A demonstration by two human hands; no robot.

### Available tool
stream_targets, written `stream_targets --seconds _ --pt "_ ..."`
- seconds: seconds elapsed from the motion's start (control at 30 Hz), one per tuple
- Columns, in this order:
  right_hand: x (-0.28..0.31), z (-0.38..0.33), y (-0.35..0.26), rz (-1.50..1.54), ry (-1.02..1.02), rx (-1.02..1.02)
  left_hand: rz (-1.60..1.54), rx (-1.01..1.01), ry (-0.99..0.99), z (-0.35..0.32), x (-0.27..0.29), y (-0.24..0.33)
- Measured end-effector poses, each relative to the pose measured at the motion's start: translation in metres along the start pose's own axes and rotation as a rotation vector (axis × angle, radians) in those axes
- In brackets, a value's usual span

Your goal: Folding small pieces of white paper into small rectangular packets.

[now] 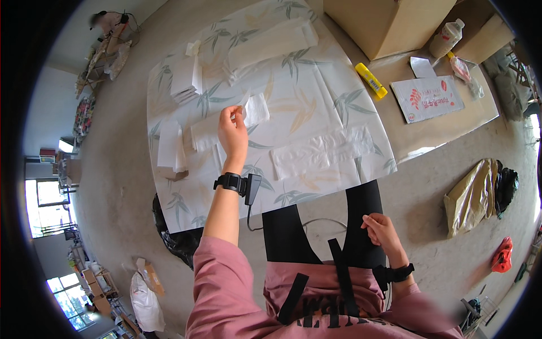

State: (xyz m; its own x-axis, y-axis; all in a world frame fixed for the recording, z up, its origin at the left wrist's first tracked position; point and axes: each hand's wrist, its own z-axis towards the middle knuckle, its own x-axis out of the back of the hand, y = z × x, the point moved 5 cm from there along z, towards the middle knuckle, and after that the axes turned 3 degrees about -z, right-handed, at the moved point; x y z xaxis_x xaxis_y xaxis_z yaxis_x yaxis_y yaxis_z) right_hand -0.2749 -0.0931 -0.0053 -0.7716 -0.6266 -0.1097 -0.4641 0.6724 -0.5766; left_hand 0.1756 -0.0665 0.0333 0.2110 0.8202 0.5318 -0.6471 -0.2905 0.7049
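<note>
Over the middle of the patterned table cover (299, 113), my left hand (232, 135) is closed, thumb and fingers pinched together. A thin white edge shows at its fingertips; what it belongs to is hidden. Just right of the fingers lies a small translucent white bag (258, 109), and another pale flat bag (204, 134) extends to the left of the hand. Nearer me, a long, crinkled clear bag (324, 152) lies flat. My right hand (381, 230) hangs above my right thigh, fingers curled in, with nothing visible in it.
Stacks of white folded cards (187, 82) and white cards (169, 146) stand left. A pile of clear bags (274, 48) lies at the far side. Rightward are a yellow glue stick (371, 80), a printed packet (426, 99), a bottle (446, 38) and a cardboard box (389, 25).
</note>
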Motion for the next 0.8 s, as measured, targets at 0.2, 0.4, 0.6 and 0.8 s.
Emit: stream_targets --seconds 0.2,0.4,0.6,0.8 --pt "-0.005 -0.006 0.001 -0.181 0.033 0.065 -0.173 0.205 -0.047 -0.014 0.02 0.0" --pt "-0.067 -0.02 -0.04 -0.268 -0.222 0.275 -0.133 0.028 -0.063 -0.055 0.077 0.028" --pt "-0.174 0.013 -0.061 -0.114 -0.439 0.523 -0.07 0.138 -0.084 -0.14 0.1 0.067" --pt "-0.208 0.041 -0.048 0.024 -0.321 0.466 -0.056 0.121 -0.135 -0.19 0.082 0.084"
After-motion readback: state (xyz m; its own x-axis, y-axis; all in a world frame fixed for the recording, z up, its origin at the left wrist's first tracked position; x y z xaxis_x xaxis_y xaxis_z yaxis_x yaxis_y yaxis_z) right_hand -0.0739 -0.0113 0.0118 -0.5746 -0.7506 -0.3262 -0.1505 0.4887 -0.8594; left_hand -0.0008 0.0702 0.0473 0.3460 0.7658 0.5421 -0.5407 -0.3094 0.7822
